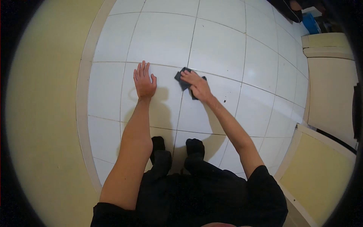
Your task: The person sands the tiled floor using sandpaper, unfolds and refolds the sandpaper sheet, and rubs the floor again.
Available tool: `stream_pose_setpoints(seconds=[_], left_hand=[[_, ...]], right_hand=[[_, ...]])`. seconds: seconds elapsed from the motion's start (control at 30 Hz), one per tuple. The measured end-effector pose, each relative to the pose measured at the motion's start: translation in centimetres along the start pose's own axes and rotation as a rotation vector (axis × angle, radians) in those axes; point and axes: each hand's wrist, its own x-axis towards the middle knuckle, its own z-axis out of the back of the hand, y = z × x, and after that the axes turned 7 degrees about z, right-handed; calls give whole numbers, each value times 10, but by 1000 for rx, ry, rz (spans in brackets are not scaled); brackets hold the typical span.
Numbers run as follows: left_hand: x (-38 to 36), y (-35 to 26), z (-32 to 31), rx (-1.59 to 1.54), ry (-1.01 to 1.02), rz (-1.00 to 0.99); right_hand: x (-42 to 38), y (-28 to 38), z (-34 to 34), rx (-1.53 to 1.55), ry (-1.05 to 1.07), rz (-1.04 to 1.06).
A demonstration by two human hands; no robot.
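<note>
A dark grey cloth point(185, 84), crumpled and folded, lies on the white tiled floor point(219, 45) in front of me. My right hand point(197, 84) presses down on it, fingers over its upper part, and folds of the cloth stick out on both sides of the hand. To the left, my left hand point(145, 82) is open and holds nothing. Its fingers point forward, the thumb is apart, and its shadow falls on the tiles beside it.
My feet in dark socks point(195, 146) are close below the hands. A yellow wall point(45, 106) runs along the left. On the right stand a pale cabinet-like block point(332, 90) and a low yellow wall point(321, 166). A blue container point(311, 23) is at the far right. Small dark specks point(225, 101) dot the floor.
</note>
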Motion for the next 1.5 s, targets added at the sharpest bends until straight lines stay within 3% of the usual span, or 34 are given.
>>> stream_pose_setpoints(seconds=[0.13, 0.27, 0.37, 0.4, 0.47, 0.6, 0.67, 0.8, 0.93, 0.97, 1.07, 1.23, 1.5], left_hand=[[-2, -1, 0, 6, -9, -4], [-1, 0, 0, 9, 1, -8], [-2, 3, -3, 5, -14, -27], [-4, 4, -3, 10, -10, -23], [-3, 5, -4, 18, -10, -22], [-2, 4, -5, 19, 0, -20], [-2, 6, -6, 7, 1, -27], [-2, 2, -2, -9, 0, -23], [-4, 4, -3, -7, 4, -27], [-2, 4, -3, -14, 5, -29], [-2, 13, -6, -156, 33, -33], [-3, 11, 0, -87, 29, -94], [-1, 5, 0, -78, 52, -35]], right_hand=[[-31, 34, -7, 51, 53, -29], [-46, 36, -10, 403, -67, -208], [-42, 56, 16, 760, -165, -578], [-52, 41, 17, 647, -255, -533], [-71, 35, 39, 813, -413, -703], [-118, 29, 99, 788, -694, -674], [-157, 10, 125, 635, -859, -649], [-233, 6, 163, 268, -894, -759], [-261, 16, 127, -51, -952, -773], [-264, 13, 120, -244, -785, -646], [-251, 18, 113, -502, -677, -647], [-234, 1, 122, -697, -617, -647], [-183, -50, 149, -644, -714, -711]])
